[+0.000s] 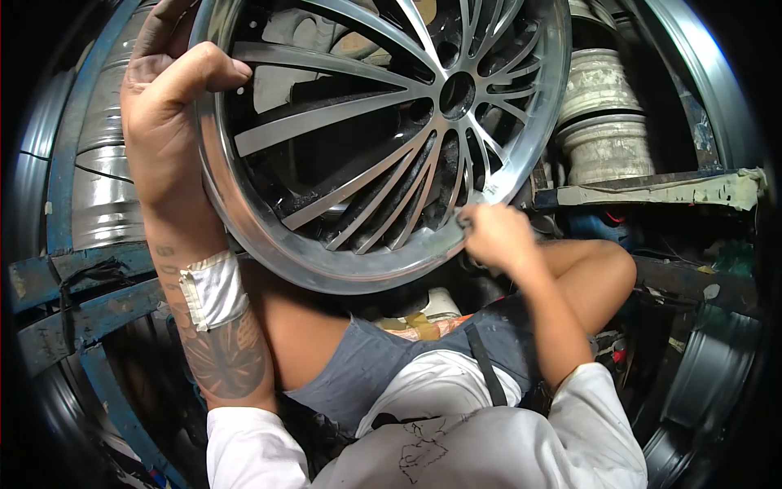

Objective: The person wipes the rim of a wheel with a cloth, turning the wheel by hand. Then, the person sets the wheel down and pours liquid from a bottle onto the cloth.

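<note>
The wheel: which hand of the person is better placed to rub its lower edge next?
Probably the right hand: it is at the lower right edge of the wheel, while the left hand grips the left side.

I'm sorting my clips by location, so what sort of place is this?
Probably a wheel repair workshop: there's a spoked wheel held up in front, bare wheels stacked on the right, and a worn blue metal rack on the left.

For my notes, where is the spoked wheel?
In the head view, the spoked wheel is at upper centre, left hand at its left edge, right hand at its lower right.
</note>
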{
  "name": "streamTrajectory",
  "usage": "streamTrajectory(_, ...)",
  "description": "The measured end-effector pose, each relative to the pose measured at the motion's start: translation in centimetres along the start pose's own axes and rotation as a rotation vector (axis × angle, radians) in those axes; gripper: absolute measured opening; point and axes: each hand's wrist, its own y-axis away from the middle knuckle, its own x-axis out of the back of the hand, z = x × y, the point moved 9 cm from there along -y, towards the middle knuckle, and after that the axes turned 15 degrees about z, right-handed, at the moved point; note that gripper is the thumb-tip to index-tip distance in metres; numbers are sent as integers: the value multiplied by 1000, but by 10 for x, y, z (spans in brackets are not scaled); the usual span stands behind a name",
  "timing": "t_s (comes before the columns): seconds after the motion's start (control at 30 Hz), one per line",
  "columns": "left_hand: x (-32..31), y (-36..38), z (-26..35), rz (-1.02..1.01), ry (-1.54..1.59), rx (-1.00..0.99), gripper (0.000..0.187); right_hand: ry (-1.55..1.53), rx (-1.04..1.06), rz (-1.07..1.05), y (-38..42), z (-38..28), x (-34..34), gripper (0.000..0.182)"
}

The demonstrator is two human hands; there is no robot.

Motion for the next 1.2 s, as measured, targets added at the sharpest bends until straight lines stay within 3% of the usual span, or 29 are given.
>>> streamTrajectory(0.07,8,-2,-7,42,-50,64,49,79,57,36,20,-25,-6,32)
streamTrajectory(0.2,7,4,-6,84,-97,104,46,-68,-31,150,7,12,-4,28)
streamTrajectory(0.3,2,4,-1,68,-104,100,46,1,38,59,24,-9,-20,26)
streamTrajectory(0.37,-13,7,9,28,-104,56,50,-71,-47,115,14,17,-15,26)
streamTrajectory(0.47,-16,11,14,131,-129,73,48,-63,-43,97,13,13,-18,27)
streamTrajectory(0.53,-24,10,17,58,-90,5,40,-47,-17,40,26,-5,-19,30)
streamTrajectory(0.67,-22,8,17,-82,-22,-124,28,-193,-161,75,9,31,-9,32)
streamTrajectory(0.8,-16,13,16,-147,-55,-207,21,-165,-18,65,16,12,-15,36)
streamTrajectory(0.83,-12,14,14,-151,-92,-222,17,-154,-70,31,8,25,-11,36)
streamTrajectory(1.0,-1,18,13,-39,-226,-129,12,-94,78,101,17,-1,-20,35)
streamTrajectory(1.07,7,13,4,-38,-202,-54,12,-148,8,85,9,22,-16,34)
streamTrajectory(1.17,34,6,3,49,-271,-268,12,-103,24,142,10,10,-13,30)
streamTrajectory(1.2,44,5,-20,144,-101,86,12,-117,63,132,16,-8,-19,29)
